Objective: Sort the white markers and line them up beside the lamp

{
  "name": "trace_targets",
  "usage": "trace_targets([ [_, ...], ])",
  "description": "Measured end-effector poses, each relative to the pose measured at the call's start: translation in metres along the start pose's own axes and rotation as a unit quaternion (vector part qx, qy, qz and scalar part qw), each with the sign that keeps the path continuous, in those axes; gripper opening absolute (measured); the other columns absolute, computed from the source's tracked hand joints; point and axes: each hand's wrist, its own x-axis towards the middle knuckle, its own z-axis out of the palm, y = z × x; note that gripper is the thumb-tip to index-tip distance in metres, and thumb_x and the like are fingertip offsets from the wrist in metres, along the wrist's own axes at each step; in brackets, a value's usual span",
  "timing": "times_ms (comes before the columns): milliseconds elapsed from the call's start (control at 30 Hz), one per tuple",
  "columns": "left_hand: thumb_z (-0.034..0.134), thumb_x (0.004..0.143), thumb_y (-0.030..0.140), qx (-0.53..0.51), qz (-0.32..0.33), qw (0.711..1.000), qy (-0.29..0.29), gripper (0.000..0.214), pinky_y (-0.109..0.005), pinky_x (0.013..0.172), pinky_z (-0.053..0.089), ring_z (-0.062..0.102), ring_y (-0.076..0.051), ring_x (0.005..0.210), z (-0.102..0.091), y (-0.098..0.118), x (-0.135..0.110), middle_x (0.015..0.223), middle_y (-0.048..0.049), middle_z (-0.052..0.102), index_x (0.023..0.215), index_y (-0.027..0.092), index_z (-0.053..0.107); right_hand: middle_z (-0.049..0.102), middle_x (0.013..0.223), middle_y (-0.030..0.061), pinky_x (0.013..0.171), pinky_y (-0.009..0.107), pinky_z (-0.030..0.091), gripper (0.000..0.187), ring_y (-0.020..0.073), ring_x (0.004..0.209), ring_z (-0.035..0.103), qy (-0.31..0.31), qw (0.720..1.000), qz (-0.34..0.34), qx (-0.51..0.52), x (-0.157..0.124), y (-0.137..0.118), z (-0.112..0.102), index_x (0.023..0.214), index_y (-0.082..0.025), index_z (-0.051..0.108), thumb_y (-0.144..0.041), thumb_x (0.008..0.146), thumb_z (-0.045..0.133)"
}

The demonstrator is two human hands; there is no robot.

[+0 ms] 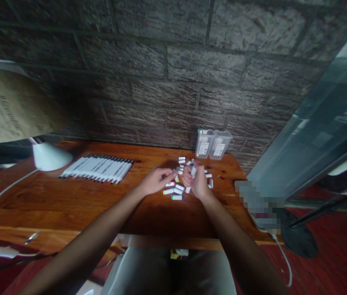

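Note:
My left hand (157, 180) is low over the table, its fingers stretched toward a loose pile of short white marker caps (176, 197) with coloured ends. Thumb and forefinger look slightly apart, and nothing shows between them. My right hand (199, 182) is curled in a fist above the right part of the pile. A short white piece, which looks like a marker cap (193, 170), pokes up from its grip; the fingers hide the rest. Caps with yellow, green and purple ends lie scattered between and around both hands.
White markers (96, 169) lie in a neat row at the left. Two clear plastic boxes (204, 144) stand against the brick wall (179, 94). A desk lamp (50, 157) is on the far left of the wooden table (106, 213). A blurred-out object (261, 207) sits at the right edge.

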Motion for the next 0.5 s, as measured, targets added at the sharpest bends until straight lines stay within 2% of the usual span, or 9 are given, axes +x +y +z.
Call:
trace_targets([
  [100, 0.049, 0.092, 0.042, -0.008, 0.009, 1.0, 0.008, 0.041, -0.02, 0.055, 0.034, 0.048, -0.008, 0.056, 0.0009, -0.0002, -0.0002, 0.058, 0.003, 0.054, 0.064, 0.014, 0.059, 0.02, 0.041, -0.0074, 0.038, 0.023, 0.011, 0.058, 0.0068, 0.036, 0.013, 0.024, 0.999, -0.024, 0.008, 0.0029, 0.0031, -0.0015, 0.049, -0.022, 0.032, -0.067, 0.086, 0.03],
  [200, 0.05, 0.092, 0.042, -0.008, 0.012, 0.997, 0.075, 0.04, -0.02, 0.057, 0.036, 0.049, -0.009, 0.056, -0.0014, -0.0008, 0.0, 0.057, 0.0028, 0.056, 0.065, 0.014, 0.06, 0.019, 0.041, -0.0076, 0.038, 0.023, 0.012, 0.06, 0.0072, 0.036, 0.014, 0.046, 0.997, -0.055, 0.025, 0.006, 0.0037, -0.0043, 0.049, -0.022, 0.034, -0.069, 0.085, 0.03],
  [333, 0.051, 0.092, 0.043, -0.004, -0.002, 0.988, 0.154, 0.037, -0.021, 0.056, 0.036, 0.048, -0.009, 0.055, -0.0057, -0.0037, 0.0003, 0.056, 0.0031, 0.055, 0.073, 0.014, 0.066, 0.019, 0.041, -0.0083, 0.038, 0.023, 0.014, 0.06, 0.0075, 0.037, 0.015, 0.042, 0.997, -0.054, 0.027, 0.0077, 0.0018, -0.0078, 0.051, -0.022, 0.038, -0.071, 0.084, 0.036],
  [500, 0.05, 0.092, 0.042, -0.002, 0.007, 0.989, 0.145, 0.038, -0.02, 0.056, 0.036, 0.049, -0.009, 0.054, -0.0057, -0.0047, -0.0003, 0.055, 0.0036, 0.054, 0.069, 0.015, 0.063, 0.02, 0.042, -0.0088, 0.039, 0.023, 0.013, 0.06, 0.0071, 0.038, 0.014, 0.04, 0.998, -0.055, 0.005, 0.0086, 0.004, -0.0074, 0.053, -0.022, 0.039, -0.075, 0.081, 0.04],
])
